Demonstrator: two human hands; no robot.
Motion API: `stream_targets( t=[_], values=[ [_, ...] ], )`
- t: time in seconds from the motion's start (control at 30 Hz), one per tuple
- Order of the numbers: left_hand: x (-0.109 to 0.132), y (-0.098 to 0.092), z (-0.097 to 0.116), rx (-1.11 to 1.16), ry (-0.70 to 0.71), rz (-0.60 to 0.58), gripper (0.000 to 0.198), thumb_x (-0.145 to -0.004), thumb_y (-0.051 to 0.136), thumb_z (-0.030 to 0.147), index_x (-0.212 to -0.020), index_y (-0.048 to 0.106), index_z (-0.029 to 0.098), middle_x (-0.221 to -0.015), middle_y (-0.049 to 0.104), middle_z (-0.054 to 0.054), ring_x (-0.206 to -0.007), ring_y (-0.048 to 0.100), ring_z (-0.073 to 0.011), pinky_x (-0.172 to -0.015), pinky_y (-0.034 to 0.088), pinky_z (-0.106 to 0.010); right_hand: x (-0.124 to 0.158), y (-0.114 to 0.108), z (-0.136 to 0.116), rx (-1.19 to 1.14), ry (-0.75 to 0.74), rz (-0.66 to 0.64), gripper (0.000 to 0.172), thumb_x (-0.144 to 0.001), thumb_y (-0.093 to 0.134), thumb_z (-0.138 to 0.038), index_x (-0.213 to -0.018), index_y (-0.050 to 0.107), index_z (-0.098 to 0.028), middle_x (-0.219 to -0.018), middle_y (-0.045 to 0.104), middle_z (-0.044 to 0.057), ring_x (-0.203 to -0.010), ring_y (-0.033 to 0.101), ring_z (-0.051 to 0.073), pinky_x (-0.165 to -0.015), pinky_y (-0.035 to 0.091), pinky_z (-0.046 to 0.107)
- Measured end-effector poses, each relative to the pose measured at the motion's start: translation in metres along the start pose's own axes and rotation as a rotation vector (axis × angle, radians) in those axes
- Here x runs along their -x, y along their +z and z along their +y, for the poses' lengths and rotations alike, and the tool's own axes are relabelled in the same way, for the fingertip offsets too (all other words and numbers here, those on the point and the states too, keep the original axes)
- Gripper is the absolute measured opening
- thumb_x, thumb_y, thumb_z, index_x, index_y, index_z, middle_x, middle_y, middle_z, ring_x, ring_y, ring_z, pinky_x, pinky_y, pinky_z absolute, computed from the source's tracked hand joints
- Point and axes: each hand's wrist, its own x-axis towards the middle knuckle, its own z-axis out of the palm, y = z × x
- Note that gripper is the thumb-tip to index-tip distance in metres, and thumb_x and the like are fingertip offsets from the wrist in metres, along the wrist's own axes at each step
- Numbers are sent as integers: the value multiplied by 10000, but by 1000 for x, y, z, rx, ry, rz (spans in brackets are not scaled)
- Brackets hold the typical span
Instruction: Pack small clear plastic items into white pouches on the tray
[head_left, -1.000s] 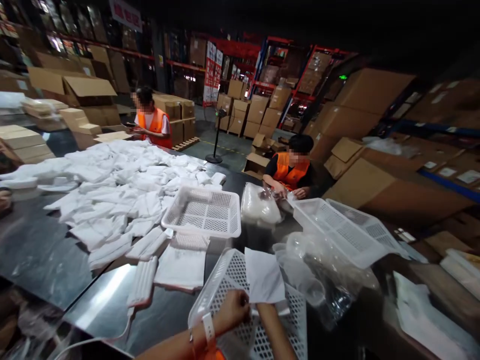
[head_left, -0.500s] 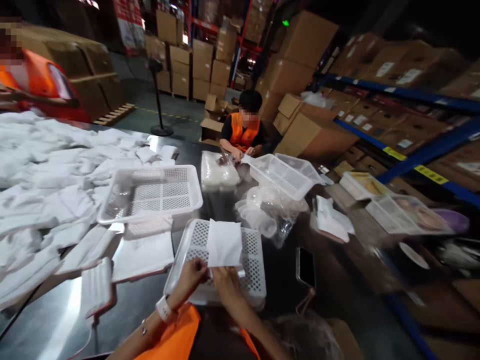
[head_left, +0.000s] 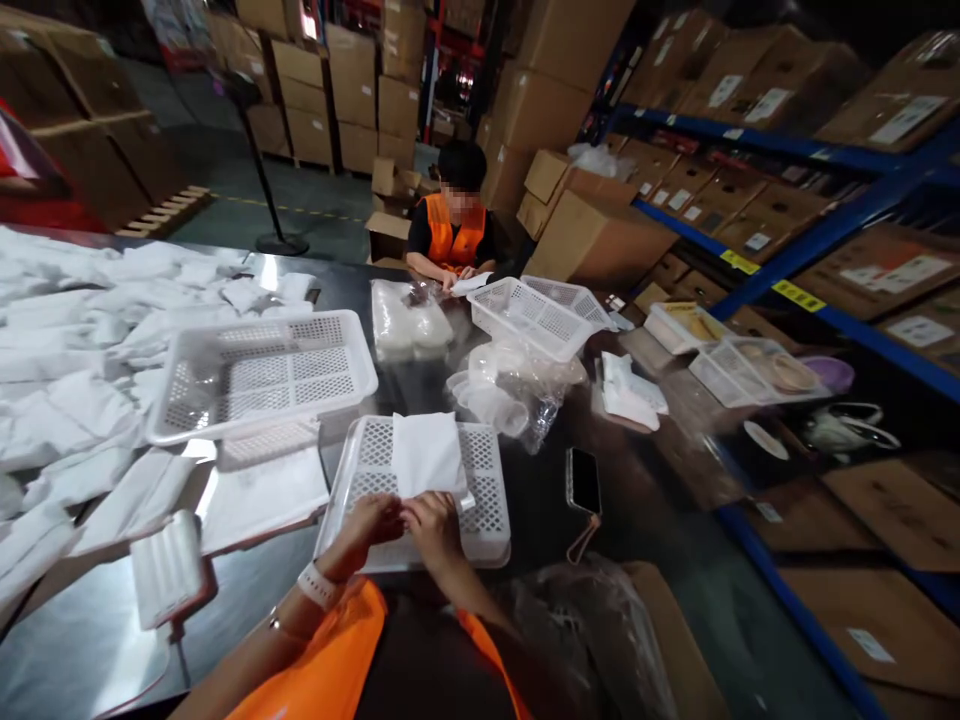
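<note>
A flat white cloth piece [head_left: 429,455] lies on an upturned white perforated basket [head_left: 487,530] in front of me. My left hand [head_left: 373,522] is closed at the cloth's lower left corner, fingertips pinched together. Touching it, my right hand [head_left: 433,525] is bent with closed fingers along the cloth's lower edge. Whatever is between the fingertips is hidden or too small to name. A second thin layer shows beneath the cloth's right corner.
White cloth pieces [head_left: 82,330] pile up on the left, beside an open white basket [head_left: 259,425]. A white power strip [head_left: 169,570], a phone [head_left: 583,480] and clear plastic bags [head_left: 510,390] lie around. Across the table sits a person [head_left: 450,230] in an orange vest.
My hands have come together; the left moved in to meet the right at the cloth's lower edge. The whole view has shifted, with the scene sliding left and slightly up.
</note>
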Motion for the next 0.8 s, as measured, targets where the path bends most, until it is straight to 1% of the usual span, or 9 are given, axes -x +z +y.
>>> stream_targets(
  t=[0.13, 0.23, 0.33, 0.47, 0.57, 0.63, 0.7, 0.77, 0.8],
  values=[
    [8, 1, 8, 148, -102, -26, 88, -741, 521, 208, -664, 537, 169, -635, 622, -18, -626, 639, -142, -734, 554, -305, 0, 0, -1, 62, -110, 85, 96, -890, 646, -205, -802, 682, -216, -776, 663, -10, -796, 556, 152, -744, 366, 288],
    [8, 3, 8, 200, -133, -11, 52, -721, 583, 193, -697, 567, 150, -681, 648, -40, -677, 647, -165, -758, 552, -320, -1, 2, 3, 129, -207, 143, 123, -904, 618, -186, -786, 647, -204, -765, 637, 2, -773, 528, 160, -737, 358, 304],
    [5, 7, 3, 219, -125, 35, 76, -712, 636, 182, -692, 571, 149, -710, 662, -57, -676, 652, -170, -737, 550, -311, -2, 9, 10, 136, -236, 120, 104, -898, 604, -152, -819, 645, -207, -791, 619, 14, -792, 517, 170, -752, 374, 306],
    [0, 11, -3, 202, -92, 129, 221, -757, 634, 152, -608, 477, 196, -567, 550, 31, -540, 589, -119, -674, 536, -269, -1, 21, 8, -165, -76, 61, 125, -852, 603, -114, -777, 633, -209, -814, 584, 13, -821, 525, 166, -764, 417, 289],
    [-1, 7, -4, 155, -90, 143, 217, -785, 619, 145, -634, 475, 208, -573, 528, 52, -567, 625, -121, -708, 545, -265, 0, 18, 6, -593, 116, 208, 143, -862, 566, -170, -722, 566, -199, -804, 550, 7, -821, 543, 157, -755, 452, 283],
    [-2, 1, -5, 116, -83, 148, 171, -792, 604, 165, -666, 496, 205, -647, 580, 32, -667, 682, -139, -744, 556, -269, 2, 0, 22, -748, 206, 350, 197, -928, 495, -263, -741, 512, -205, -800, 550, 6, -752, 548, 140, -688, 465, 270],
    [-2, -7, -6, 77, -74, 161, 142, -775, 609, 194, -669, 515, 196, -663, 590, 30, -692, 693, -143, -743, 568, -262, 16, -33, 59, -736, 292, 465, 271, -1001, 360, -354, -791, 467, -220, -774, 550, -3, -598, 493, 109, -564, 432, 243],
    [-3, -14, -9, 34, -39, 160, 132, -743, 638, 256, -671, 556, 181, -631, 587, 39, -640, 670, -135, -714, 581, -255, 46, -76, 106, -655, 378, 567, 362, -1033, 212, -421, -834, 448, -232, -720, 515, -22, -480, 378, 88, -473, 363, 227],
    [-3, -17, -10, -2, -13, 154, 146, -723, 650, 297, -676, 583, 175, -622, 600, 36, -625, 663, -137, -700, 587, -257, 68, -98, 129, -602, 415, 618, 414, -1035, 156, -444, -851, 458, -231, -704, 491, -25, -479, 372, 87, -473, 356, 226]
  ],
)
